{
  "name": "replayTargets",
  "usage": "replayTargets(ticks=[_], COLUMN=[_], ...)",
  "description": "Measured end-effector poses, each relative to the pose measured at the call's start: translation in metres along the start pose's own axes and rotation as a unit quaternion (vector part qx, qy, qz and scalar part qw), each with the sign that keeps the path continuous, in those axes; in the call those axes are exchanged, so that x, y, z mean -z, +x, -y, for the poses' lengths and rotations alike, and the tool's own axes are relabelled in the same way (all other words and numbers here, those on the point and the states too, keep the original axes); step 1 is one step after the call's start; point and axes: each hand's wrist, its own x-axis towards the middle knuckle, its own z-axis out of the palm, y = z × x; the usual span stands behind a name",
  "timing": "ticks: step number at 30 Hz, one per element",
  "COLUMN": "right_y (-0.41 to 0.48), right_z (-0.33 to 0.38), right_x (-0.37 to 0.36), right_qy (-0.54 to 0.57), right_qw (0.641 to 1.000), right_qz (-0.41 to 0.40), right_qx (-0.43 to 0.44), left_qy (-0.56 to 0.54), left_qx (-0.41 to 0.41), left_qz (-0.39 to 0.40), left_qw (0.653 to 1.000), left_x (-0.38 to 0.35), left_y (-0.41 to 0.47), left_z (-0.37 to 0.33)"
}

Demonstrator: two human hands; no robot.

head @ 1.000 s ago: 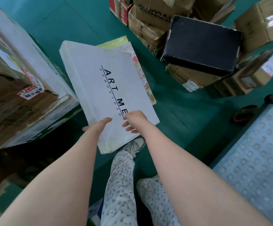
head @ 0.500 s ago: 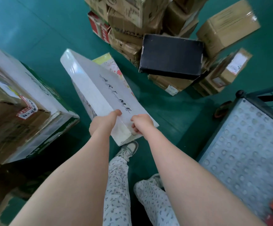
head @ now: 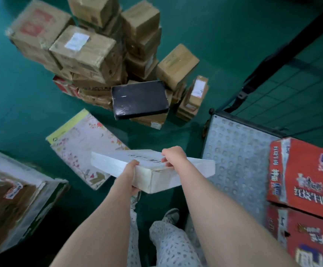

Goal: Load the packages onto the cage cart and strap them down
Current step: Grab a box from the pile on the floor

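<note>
Head view: 1 person, 2 bare forearms, 2 hands on 1 package.
White flat box [head: 153, 168]: 1, held nearly level in the air above the green floor [head: 214, 35]; its right end shows in front of the cart deck's left edge. The black lettering on top is too blurred to read.
Left hand [head: 131, 167]: thumb on top, fingers clamped under the box's near corner.
Right hand [head: 173, 156]: fingers curled down onto the top face, gripping the box.
Cage cart deck [head: 234, 160]: 1 studded grey plate at right, with a wire mesh wall [head: 291, 93] behind it and 1 black strap [head: 272, 60] running along the mesh.
Red cartons [head: 303, 174]: 2, on the deck's right side, touching each other.
Black box [head: 139, 99]: 1, tilted against the heap.
Brown cartons [head: 83, 49]: 1 heap on the floor, too overlapped and blurred to count.
Floral flat package [head: 79, 147]: 1, flat on the floor just left of the held box.
Wrapped bundle [head: 12, 189]: 1, far left.
</note>
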Motion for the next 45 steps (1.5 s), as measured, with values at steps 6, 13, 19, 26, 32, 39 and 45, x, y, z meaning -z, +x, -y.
replayTargets(ticks=[6, 13, 19, 26, 32, 39, 45], right_y=[-0.026, -0.066, -0.102, -0.136, -0.171, -0.205, -0.229], right_z=[-0.028, -0.069, -0.120, -0.160, -0.191, -0.229, -0.284], right_x=[0.069, 0.131, 0.157, 0.163, 0.152, 0.132, 0.134], right_qy=[0.068, 0.196, 0.297, 0.456, 0.629, 0.759, 0.831], right_qw=[0.994, 0.965, 0.909, 0.781, 0.591, 0.442, 0.386], right_qz=[-0.080, -0.156, -0.274, -0.409, -0.470, -0.426, -0.374], right_qx=[-0.027, -0.073, -0.102, -0.120, -0.187, -0.217, -0.143], left_qy=[0.105, 0.216, 0.289, 0.392, 0.482, 0.539, 0.574], left_qx=[-0.033, -0.089, -0.118, -0.155, -0.153, -0.158, -0.147], left_qz=[0.040, 0.093, 0.167, 0.229, 0.279, 0.314, 0.351], left_qw=[0.993, 0.968, 0.935, 0.878, 0.816, 0.766, 0.725], left_x=[-0.058, -0.107, -0.143, -0.182, -0.206, -0.219, -0.241], left_y=[-0.065, -0.110, -0.151, -0.183, -0.201, -0.218, -0.231], left_z=[-0.001, -0.001, 0.011, 0.028, 0.063, 0.115, 0.179])
